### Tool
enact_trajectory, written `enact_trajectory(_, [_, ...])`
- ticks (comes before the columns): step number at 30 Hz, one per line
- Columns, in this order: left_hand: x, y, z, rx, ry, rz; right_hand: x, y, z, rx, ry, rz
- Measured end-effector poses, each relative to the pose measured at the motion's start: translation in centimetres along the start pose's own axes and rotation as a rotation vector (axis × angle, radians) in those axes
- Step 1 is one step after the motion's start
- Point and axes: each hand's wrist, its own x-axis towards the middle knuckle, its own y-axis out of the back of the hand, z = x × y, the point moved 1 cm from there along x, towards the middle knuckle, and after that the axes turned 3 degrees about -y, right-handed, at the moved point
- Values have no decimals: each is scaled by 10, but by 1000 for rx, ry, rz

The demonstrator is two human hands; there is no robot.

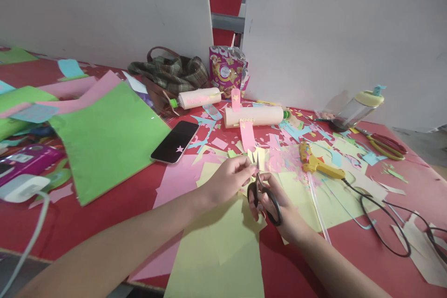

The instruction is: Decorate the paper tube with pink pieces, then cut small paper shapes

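In the middle of the head view, my right hand [275, 200] grips a pair of scissors [273, 206] by its black handles. The blades point away from me and stand slightly apart. My left hand [233, 174] is closed in a pinch right beside the blades, holding a small piece of pink paper [256, 170] mostly hidden by the fingers. Pale yellow paper [223, 251] lies below both hands. Just beyond them is a paper-wrapped bottle [258, 116] with a green cap and pink strips attached.
A phone [175, 142] bearing a pink paper star [179, 149] lies left of my hands, near a green sheet [108, 139]. A yellow glue gun [319, 163] with its cable is on the right. Behind are another wrapped bottle [199, 98], a snack bag [226, 70] and paper scraps.
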Motion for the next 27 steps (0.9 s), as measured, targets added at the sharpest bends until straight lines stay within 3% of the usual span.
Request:
enact_trajectory(14, [0, 1, -5, -70, -22, 2, 3, -2, -2, -22, -47, 39])
enact_trajectory(20, [-1, 2, -5, -60, 23, -76, 4, 2, 0, 70, -13, 210])
enact_trajectory(27, [-3, -2, -11, 185, -3, -220, 8, 5, -9, 118, 29, 361])
